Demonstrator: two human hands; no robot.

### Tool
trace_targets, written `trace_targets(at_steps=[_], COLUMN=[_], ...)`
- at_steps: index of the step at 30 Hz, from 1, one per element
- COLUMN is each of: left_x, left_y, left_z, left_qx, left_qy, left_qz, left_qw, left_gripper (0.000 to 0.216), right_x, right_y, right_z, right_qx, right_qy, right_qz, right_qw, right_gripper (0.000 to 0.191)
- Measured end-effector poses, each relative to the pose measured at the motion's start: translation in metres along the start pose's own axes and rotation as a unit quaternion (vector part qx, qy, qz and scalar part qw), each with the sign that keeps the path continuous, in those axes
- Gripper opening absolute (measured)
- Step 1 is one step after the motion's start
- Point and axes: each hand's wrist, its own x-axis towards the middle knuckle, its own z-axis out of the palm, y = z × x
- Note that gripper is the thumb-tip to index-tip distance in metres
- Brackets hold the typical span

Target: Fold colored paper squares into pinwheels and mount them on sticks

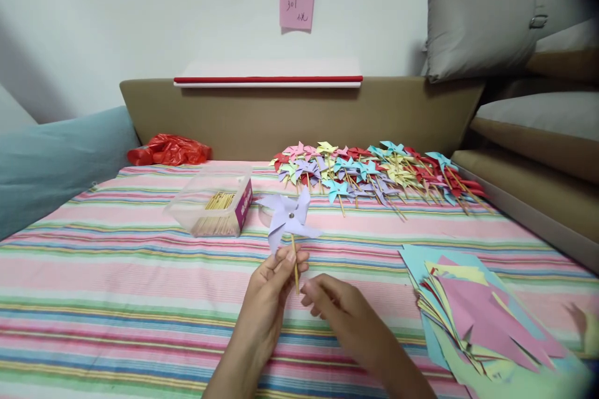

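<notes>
A lilac paper pinwheel point(291, 214) with a round centre piece stands upright in my left hand point(271, 290), which pinches its thin wooden stick point(295, 271) between thumb and fingers. The stick's lower end pokes out below the grip. Just to the right of that end is my right hand point(339, 308), its fingers loosely curled in toward the thumb. I see nothing between them, and a small gap separates them from the stick. Behind the pinwheel, a roll of clear tape point(264, 217) is partly hidden.
A clear plastic box point(187, 209) of wooden sticks stands left of the pinwheel. Several finished pinwheels point(369, 169) lie at the back right. Coloured paper pieces point(477, 312) are stacked at the right. A red plastic bag point(173, 149) lies at the back left on the striped cloth point(116, 280).
</notes>
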Motion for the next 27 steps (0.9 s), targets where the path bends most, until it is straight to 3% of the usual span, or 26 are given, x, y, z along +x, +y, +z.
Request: trace_targets(at_steps=[4, 8, 12, 15, 17, 19, 24, 27], left_x=[0.002, 0.005, 0.008, 0.009, 0.009, 0.010, 0.007, 0.006], left_y=[-0.001, -0.001, -0.002, -0.011, -0.025, -0.044, -0.080, -0.083], left_z=[0.000, -0.002, -0.003, -0.002, -0.002, -0.002, 0.000, 0.000], left_qx=[-0.009, 0.013, 0.069, 0.144, 0.197, 0.249, 0.444, 0.460], left_qy=[0.010, 0.010, -0.023, -0.061, -0.077, -0.100, -0.089, -0.082], left_qz=[-0.031, -0.033, -0.005, 0.013, 0.021, 0.046, 0.174, 0.198], left_qw=[0.999, 0.999, 0.997, 0.988, 0.977, 0.962, 0.874, 0.862], left_gripper=[0.046, 0.051, 0.049, 0.044, 0.039, 0.039, 0.042, 0.042], right_x=[0.004, 0.007, 0.009, 0.008, 0.005, -0.001, -0.014, -0.011], right_y=[-0.005, -0.004, -0.001, -0.001, 0.000, 0.004, 0.023, 0.037], right_z=[0.021, 0.027, 0.021, 0.003, -0.021, -0.054, -0.166, -0.227], right_qx=[0.013, 0.016, -0.005, 0.000, -0.045, -0.174, -0.307, -0.356], right_qy=[0.020, 0.038, 0.069, 0.114, 0.165, 0.230, 0.317, 0.337], right_qz=[-0.044, -0.071, -0.053, -0.033, -0.016, 0.020, 0.118, 0.196], right_qw=[0.999, 0.997, 0.996, 0.993, 0.985, 0.957, 0.890, 0.849], right_gripper=[0.034, 0.033, 0.035, 0.037, 0.041, 0.048, 0.039, 0.031])
